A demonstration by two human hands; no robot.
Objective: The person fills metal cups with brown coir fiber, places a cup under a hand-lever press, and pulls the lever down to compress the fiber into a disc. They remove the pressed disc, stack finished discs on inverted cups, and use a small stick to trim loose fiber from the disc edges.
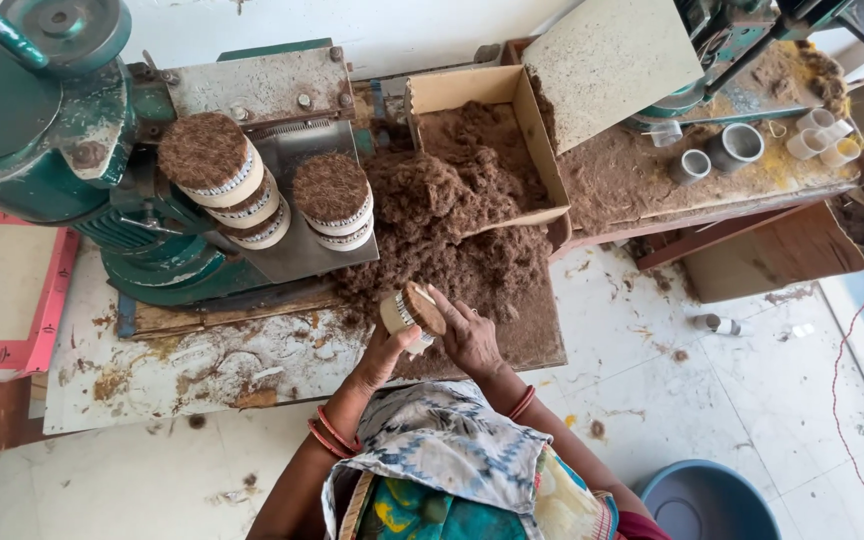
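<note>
I see my two hands close together near the middle of the view, just below a big brown fluff pile (452,225). My left hand (384,352) is wrapped around a small cup (410,310), gripping its pale side. The cup is packed with brown fluff and tips toward 2 o'clock. My right hand (470,335) lies flat and open, fingers pressing on the cup's brown top. I think the cup is light and thin, so a hard squeeze could dent it. The fluff looks soft and loose and could spill out, so the best hold is around the side wall, with a palm over the top. At 10 o'clock from the cup, more filled cups (252,190) sit stacked on a metal tray (307,245) by the green machine (42,120). At 12 o'clock is an open box (482,90) of fluff. At 2 o'clock, empty cups (820,135) stand on the dusty tabletop (642,185). At 5 o'clock a blue bucket (707,500) sits on the floor (752,380).
</note>
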